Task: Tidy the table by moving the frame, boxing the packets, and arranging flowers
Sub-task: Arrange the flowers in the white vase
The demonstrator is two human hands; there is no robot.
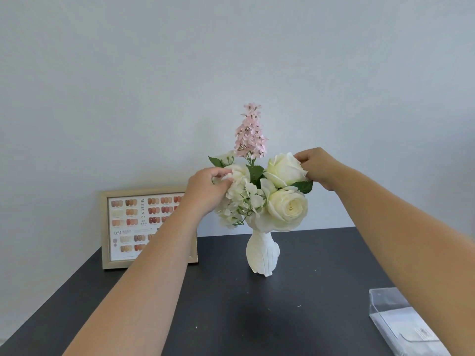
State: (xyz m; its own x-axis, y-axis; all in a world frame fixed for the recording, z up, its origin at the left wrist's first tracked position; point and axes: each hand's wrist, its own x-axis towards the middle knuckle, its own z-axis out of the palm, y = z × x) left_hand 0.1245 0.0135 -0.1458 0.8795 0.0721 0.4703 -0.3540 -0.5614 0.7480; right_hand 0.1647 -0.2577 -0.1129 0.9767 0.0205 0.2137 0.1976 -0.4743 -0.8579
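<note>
Hands (209,187) on upright flowers (259,181)

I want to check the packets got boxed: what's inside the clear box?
Through the clear box wall, something flat and pale with a small label shows. The right forearm covers part, so a packet count isn't visible.

White vase (262,255) standing upright at frame centre, holding white roses (286,206), pale hydrangea (240,199) and a tall pink sprig (250,132). Gold-edged frame (106,227) with a colour chart leaning upright at left of centre. Clear plastic box (401,322) lying at lower right, something pale lying inside.
</note>
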